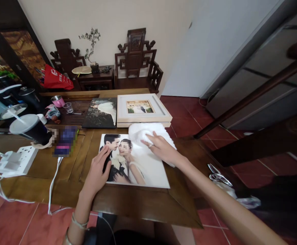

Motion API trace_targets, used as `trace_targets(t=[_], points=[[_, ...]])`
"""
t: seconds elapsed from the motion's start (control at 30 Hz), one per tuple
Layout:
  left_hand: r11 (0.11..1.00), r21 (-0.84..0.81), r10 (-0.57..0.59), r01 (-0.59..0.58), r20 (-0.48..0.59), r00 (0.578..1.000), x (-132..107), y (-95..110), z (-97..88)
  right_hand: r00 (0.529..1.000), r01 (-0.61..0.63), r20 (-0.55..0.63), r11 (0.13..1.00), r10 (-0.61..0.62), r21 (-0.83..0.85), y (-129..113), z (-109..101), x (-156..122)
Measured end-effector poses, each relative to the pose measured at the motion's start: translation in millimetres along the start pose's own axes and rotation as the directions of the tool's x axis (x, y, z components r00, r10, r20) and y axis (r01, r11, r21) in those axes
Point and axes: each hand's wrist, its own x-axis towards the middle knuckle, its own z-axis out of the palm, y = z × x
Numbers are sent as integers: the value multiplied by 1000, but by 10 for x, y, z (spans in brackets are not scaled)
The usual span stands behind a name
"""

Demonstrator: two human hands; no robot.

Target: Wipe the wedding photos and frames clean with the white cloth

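A glossy photo panel (135,166) showing a couple lies flat near the front edge of the wooden table. My left hand (99,166) rests on the panel's left side, fingers stretched out, holding nothing. With bent fingers, my right hand (161,146) grips a bunched part of a white cloth (150,132) over the panel's upper right corner. The rest of the cloth spreads past the panel onto the table. Behind it are a dark photo panel (99,112) and a light wooden picture frame (144,119), side by side.
To the left are a lidded cup (28,127), a phone (66,141) on a charging cable and a white power strip (23,160). A pink mug (58,101) and small clear cup (68,107) stand farther back. Scissors (219,176) lie at the right.
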Motion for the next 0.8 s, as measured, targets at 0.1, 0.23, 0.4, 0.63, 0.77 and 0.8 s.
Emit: trace_targets(t=[0.1, 0.23, 0.4, 0.63, 0.77, 0.8], points=[[1000, -11, 2, -2, -8, 1000, 0, -1, 6, 1000, 8, 11, 1000, -8, -3, -105, 53, -149], [1000, -1, -8, 8, -2, 1000, 5, 11, 5, 995, 77, 63, 997, -76, -18, -404, 142, -699], [1000, 12, -5, 5, 12, 1000, 13, 20, 3, 967, 191, 173, 982, -187, -4, -795, 109, -1287], [1000, 8, -8, 7, 14, 1000, 13, 30, -12, 978, 157, 136, 987, -158, 17, -517, 72, -915], [1000, -6, -3, 3, 8, 1000, 8, 13, -9, 994, 87, 71, 995, -83, -45, -183, 66, -350], [1000, -8, -4, 4, 7, 1000, 6, 9, -7, 996, 79, 46, 996, -77, -47, -127, 57, -227]])
